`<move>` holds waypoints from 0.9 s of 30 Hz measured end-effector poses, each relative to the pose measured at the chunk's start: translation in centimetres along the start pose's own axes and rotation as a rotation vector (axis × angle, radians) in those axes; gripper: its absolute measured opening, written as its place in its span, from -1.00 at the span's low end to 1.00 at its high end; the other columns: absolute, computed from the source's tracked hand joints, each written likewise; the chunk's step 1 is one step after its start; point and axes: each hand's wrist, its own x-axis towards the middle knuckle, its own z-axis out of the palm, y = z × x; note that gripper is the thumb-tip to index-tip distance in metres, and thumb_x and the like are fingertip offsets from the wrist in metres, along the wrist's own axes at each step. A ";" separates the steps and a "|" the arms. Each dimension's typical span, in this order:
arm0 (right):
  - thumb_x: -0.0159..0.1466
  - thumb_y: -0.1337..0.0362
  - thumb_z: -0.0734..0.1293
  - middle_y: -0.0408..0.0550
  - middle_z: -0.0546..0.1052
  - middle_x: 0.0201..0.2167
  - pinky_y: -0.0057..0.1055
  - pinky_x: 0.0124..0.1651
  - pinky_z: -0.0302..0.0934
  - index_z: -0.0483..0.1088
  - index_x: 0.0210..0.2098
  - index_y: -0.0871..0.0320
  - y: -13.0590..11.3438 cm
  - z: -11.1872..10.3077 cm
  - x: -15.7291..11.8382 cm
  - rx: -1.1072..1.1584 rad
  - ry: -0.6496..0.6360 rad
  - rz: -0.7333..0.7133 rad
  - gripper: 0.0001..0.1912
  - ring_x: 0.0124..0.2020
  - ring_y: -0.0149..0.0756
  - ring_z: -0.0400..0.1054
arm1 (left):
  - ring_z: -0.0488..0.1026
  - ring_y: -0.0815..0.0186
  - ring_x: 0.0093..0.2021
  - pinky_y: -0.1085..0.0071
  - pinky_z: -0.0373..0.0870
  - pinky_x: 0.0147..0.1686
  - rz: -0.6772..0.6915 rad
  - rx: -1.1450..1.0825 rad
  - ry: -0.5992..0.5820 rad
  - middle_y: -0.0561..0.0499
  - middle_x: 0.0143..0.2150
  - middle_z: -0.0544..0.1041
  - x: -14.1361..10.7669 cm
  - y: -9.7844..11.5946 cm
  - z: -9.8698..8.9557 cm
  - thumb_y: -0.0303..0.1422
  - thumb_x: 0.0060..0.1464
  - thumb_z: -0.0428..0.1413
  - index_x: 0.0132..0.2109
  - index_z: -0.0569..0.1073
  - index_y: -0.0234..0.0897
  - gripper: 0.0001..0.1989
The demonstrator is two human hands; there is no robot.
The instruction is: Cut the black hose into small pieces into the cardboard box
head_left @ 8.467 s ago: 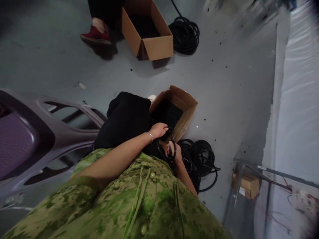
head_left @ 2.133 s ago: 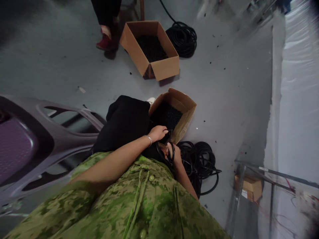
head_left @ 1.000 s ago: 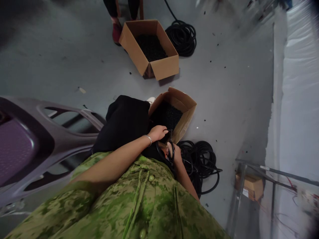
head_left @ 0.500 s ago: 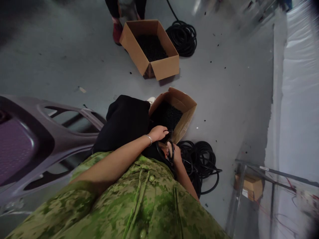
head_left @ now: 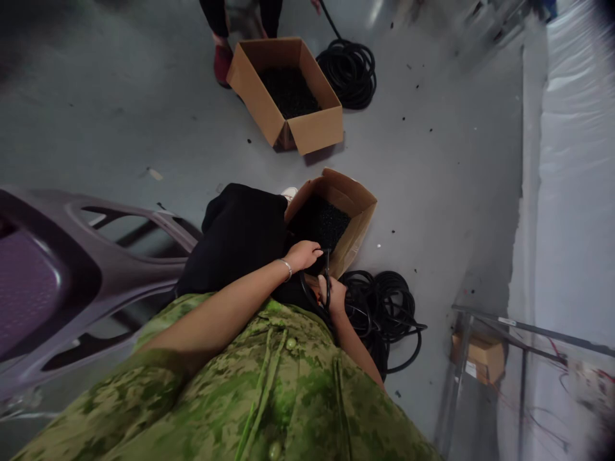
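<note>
My left hand [head_left: 303,255], with a bangle at its wrist, pinches a thin black hose [head_left: 325,250] near its end, over the open cardboard box [head_left: 361,227] between my legs. My right hand [head_left: 336,296] is wrapped round the black handles of a pair of scissors [head_left: 328,282]. The blades point away from me and meet the hose just beyond my left fingertips; whether they have cut through is too small to tell. Small black pieces [head_left: 329,221] fill the bottom of the box. Beside my right forearm lies a tangled coil of black hose [head_left: 391,301] on the floor.
Ahead stands a second cardboard box [head_left: 317,131] of black pieces, with another person's legs [head_left: 218,19] behind it and a hose coil [head_left: 353,77] alongside. A purple plastic chair [head_left: 129,262] is at left. A metal frame [head_left: 528,333] and a small carton [head_left: 480,355] are at right.
The scissors' handles have come closer together in my right hand, and the blades have narrowed at the hose. My left hand has stayed in nearly the same place. The view has shifted slightly.
</note>
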 end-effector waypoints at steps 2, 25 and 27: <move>0.32 -0.18 0.15 -0.14 0.40 -0.67 -0.48 -0.47 0.13 0.34 -0.59 0.10 -0.1 0.1 -0.1 0.030 0.006 0.002 -0.43 -0.60 -0.35 0.28 | 0.51 0.26 -0.26 0.44 0.26 -0.33 0.007 0.005 0.011 -0.04 -0.27 0.63 -0.1 0.1 0.0 -0.26 0.27 -0.01 -0.07 0.60 -0.23 -0.69; 0.22 -0.26 0.24 -0.17 0.42 -0.65 -0.47 -0.53 0.21 0.39 -0.45 0.13 -2.4 -2.6 0.1 0.397 -0.229 0.252 -0.45 -0.65 -0.37 0.31 | 0.53 0.24 -0.15 0.44 0.29 -0.28 0.016 -0.007 0.021 -0.08 -0.13 0.64 0.0 0.0 0.2 -0.24 0.27 -0.01 -0.07 0.60 -0.21 -0.69; 0.22 -0.26 0.24 -0.17 0.42 -0.67 -0.46 -0.53 0.21 0.40 -0.46 0.14 -2.5 -2.8 0.3 0.405 -0.230 0.258 -0.44 -0.66 -0.37 0.30 | 0.53 0.24 -0.17 0.44 0.28 -0.30 0.030 -0.006 0.011 -0.07 -0.16 0.64 -0.1 0.0 0.1 -0.23 0.26 0.01 -0.11 0.61 -0.22 -0.70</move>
